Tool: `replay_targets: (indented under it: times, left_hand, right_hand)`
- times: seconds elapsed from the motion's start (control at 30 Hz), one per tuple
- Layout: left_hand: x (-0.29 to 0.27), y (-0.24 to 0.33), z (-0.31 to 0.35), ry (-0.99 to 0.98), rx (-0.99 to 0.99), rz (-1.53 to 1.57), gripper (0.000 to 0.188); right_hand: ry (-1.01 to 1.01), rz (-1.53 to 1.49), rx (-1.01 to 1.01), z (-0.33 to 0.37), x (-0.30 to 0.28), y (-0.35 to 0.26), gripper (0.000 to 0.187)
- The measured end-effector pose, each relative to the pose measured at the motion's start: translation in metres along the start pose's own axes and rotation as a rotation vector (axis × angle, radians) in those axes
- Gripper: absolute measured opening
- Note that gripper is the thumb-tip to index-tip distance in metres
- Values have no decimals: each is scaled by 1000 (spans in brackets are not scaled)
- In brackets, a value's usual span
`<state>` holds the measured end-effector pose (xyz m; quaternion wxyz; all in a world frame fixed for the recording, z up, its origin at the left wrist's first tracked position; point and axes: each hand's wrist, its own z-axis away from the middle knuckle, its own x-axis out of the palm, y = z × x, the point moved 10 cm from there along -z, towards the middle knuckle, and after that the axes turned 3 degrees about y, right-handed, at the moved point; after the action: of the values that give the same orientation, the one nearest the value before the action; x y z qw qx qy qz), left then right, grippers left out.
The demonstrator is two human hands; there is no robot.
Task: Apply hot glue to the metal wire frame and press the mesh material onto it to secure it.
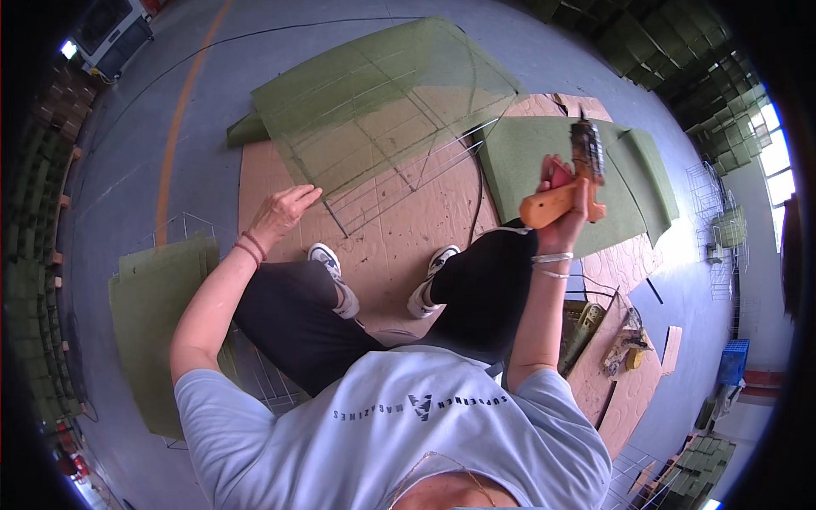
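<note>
In front of me a sheer green mesh sheet point(357, 106) lies over a thin metal wire frame point(374, 219), whose near edge sticks out bare. My left hand point(283, 212) has its fingers pinched together at the sheet's near left corner. Raised on the right, my right hand point(565, 223) grips an orange glue gun point(548, 204) with a blackened front. Its pointed nozzle faces up and away, clear of the sheet. A bit of something red shows by the fingers. My sneakers point(336, 276) stand on the cardboard.
Cardboard point(382, 263) covers the floor beneath the work. Stacked green sheets point(527, 153) lie to the right, more mesh pieces point(153, 314) at the left. A dark cord point(478, 200) crosses the cardboard. A yellow-capped object point(633, 359) sits on cardboard at lower right. Green stacks point(637, 51) line the walls.
</note>
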<state>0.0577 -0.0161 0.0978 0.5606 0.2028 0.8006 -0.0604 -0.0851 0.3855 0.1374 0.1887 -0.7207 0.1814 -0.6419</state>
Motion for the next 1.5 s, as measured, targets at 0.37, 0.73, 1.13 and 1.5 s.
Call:
replay_targets:
  times: [0.37, 0.73, 1.13, 1.5]
  left_hand:
    - [-8, 40, -7, -19, 289, -170, 23]
    - [-8, 41, -10, -27, 316, -254, 7]
    - [-3, 41, -8, -34, 354, -310, 5]
    - [4, 37, -3, -72, 366, -341, 6]
  right_hand:
    - [113, -172, 345, 53, 0, 134, 30]
    - [94, -203, 511, 79, -6, 176, 30]
    - [121, -224, 568, 90, -13, 189, 29]
    - [126, -161, 636, 105, -11, 207, 29]
